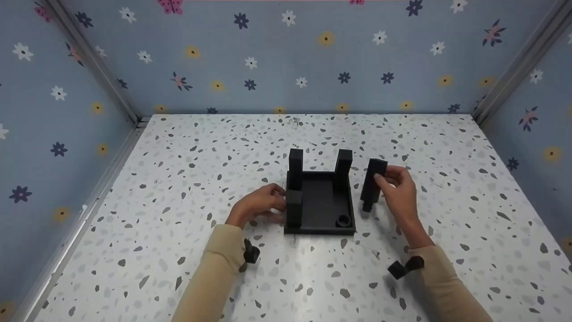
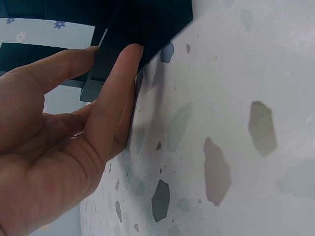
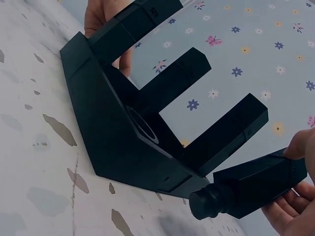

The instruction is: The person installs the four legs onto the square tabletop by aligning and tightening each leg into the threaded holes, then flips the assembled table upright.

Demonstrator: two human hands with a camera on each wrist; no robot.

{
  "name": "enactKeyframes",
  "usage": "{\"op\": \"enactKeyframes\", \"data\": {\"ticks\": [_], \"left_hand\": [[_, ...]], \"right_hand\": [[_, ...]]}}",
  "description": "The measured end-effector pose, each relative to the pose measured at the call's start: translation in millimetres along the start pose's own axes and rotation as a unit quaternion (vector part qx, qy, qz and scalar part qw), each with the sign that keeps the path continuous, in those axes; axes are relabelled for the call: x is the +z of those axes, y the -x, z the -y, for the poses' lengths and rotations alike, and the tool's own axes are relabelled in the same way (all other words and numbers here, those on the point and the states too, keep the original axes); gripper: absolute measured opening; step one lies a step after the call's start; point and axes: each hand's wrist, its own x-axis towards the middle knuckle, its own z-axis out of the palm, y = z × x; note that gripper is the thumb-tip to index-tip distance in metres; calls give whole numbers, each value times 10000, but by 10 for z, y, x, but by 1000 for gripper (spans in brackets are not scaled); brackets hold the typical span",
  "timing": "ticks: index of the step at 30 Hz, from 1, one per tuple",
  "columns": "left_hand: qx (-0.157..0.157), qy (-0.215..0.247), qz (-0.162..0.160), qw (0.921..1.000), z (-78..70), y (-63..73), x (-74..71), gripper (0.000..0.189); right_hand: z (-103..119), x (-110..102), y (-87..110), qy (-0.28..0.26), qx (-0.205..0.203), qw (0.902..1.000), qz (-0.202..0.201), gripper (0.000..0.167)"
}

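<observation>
A black shallow tray-like base (image 1: 318, 201) lies on the table with three square posts upright at its corners. Its near-right corner has a round socket ring (image 1: 343, 220) without a post. My left hand (image 1: 263, 201) is at the base's left side, its fingers touching the outer wall beside the near-left post (image 1: 294, 208). To the right of the base, my right hand (image 1: 400, 190) holds a matching black post (image 1: 373, 181) between thumb and fingers. This post leans, its grooved round peg (image 3: 206, 201) pointing down, as the right wrist view also shows.
The speckled white table (image 1: 201, 170) extends around the base. Flower-patterned panels (image 1: 286, 58) stand along the back and both sides, with metal strips (image 1: 96, 67) at the corners. A small black device (image 1: 251, 252) is worn on each wrist.
</observation>
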Motion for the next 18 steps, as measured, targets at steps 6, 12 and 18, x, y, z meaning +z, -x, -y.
{"op": "enactKeyframes", "data": {"ticks": [6,12,18], "left_hand": [[32,-69,8,10000,4,-4,-4,52],[70,-62,-8,10000,12,-4,-5,51],[63,-170,-35,9998,10,-6,-11,49]], "right_hand": [[10,-3,30,-174,-228,9996,51,40],[25,-6,58,-347,-406,9985,79,38],[60,-1,101,-427,-593,9973,68,36]]}}
